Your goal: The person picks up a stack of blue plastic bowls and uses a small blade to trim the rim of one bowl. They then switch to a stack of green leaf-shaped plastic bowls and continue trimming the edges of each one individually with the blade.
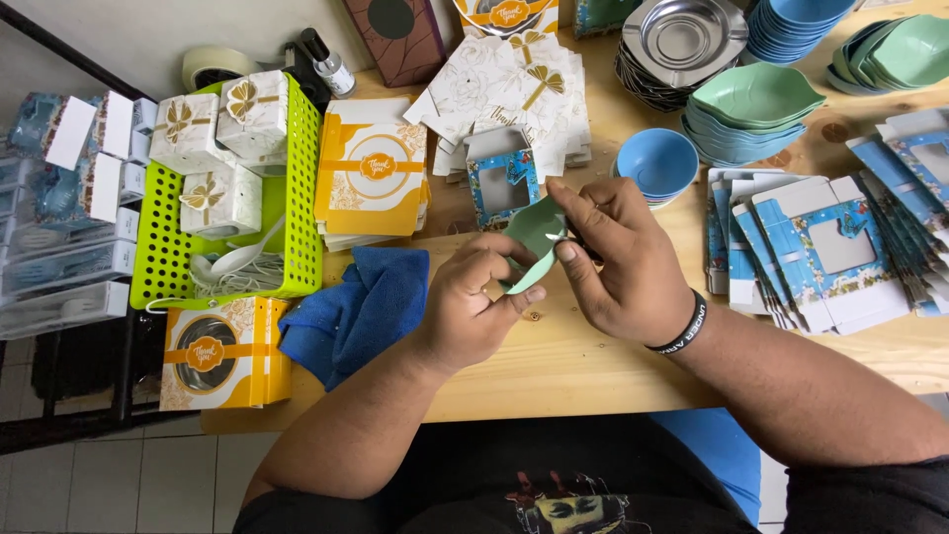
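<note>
Both hands on one little green leaf-shaped dish

Left hand point(473, 302) and right hand point(618, 259) each have their grip pinching the pale green dish point(534, 237), held just above the wooden counter point(554, 366) right of the blue cloth point(356, 307). Fingers cover most of it, so its full shape's hard to make out.

You've got a green leaf-shaped dish point(535, 240) pinched between both hands, left hand point(473, 309) under it, right hand point(618, 259) on top. Blue cloth point(358, 307) sits just left of your left hand, a blue bowl point(656, 163) just beyond your right.
</note>
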